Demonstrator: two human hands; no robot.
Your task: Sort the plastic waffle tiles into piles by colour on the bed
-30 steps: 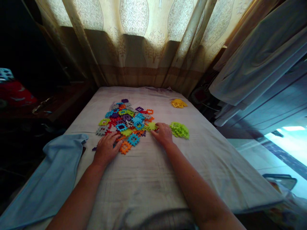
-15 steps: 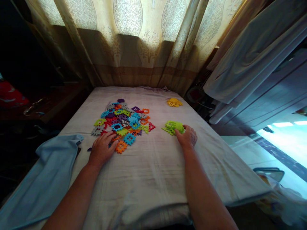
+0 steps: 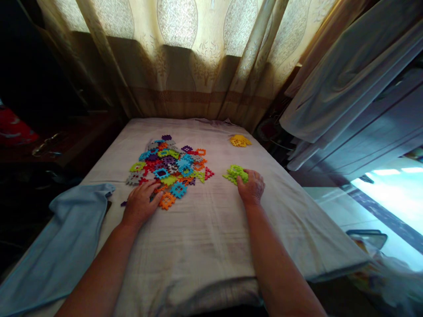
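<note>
Bright interlocking plastic pieces [image 3: 177, 190] lie in a mixed pile on the left half of the sheeted table. My left hand [image 3: 142, 201] rests at the pile's near left edge, fingers a little apart and thumb spread, covering some pieces. On the right, my right hand [image 3: 251, 187] curls its thumb and fingers round the right side of a small heap of lime-green pieces [image 3: 235, 173]. How many of those it grips is hidden by the hand. Farther back stands a small heap of yellow pieces [image 3: 240, 140].
A pale sheet [image 3: 205, 246] covers the table. Light blue cloth [image 3: 76, 233] hangs over its left edge. Curtains [image 3: 185, 88] close off the far side, and grey fabric [image 3: 333, 92] hangs at the right. A dark wooden surface [image 3: 66, 136] stands at the left.
My right hand has shifted slightly left, closer in against the lime-green heap, which looks more compact. My left hand has hardly moved.
</note>
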